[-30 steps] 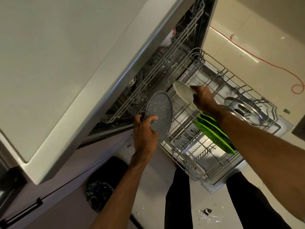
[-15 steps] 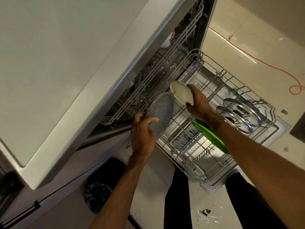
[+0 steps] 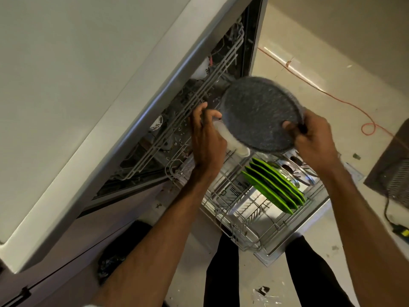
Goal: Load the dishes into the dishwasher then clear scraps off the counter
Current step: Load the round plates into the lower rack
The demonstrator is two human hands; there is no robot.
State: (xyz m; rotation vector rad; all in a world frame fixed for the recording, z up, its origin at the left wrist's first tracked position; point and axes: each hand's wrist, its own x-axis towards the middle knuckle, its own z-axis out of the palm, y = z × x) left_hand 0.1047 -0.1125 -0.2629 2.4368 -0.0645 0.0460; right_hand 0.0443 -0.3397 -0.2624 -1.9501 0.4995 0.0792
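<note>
Your right hand point(image 3: 314, 140) pinches the rim of the round grey speckled plate point(image 3: 259, 111), thumb on its face and fingers curled behind. Your left hand point(image 3: 207, 142) grips the small white dish point(image 3: 232, 142), fingers wrapped round its edge. Both dishes are up in the air, very close together, above the pulled-out silver wire rack point(image 3: 234, 227). Bright green plates point(image 3: 274, 189) stand on edge in that rack, with shiny glass lids point(image 3: 296, 171) just behind them.

I think the grey plate goes in next. Turn it on edge like the green ones. Slide it down between two wires in a free row. Go slowly so it does not bang the white dish. Let go only when it stands alone.
</note>
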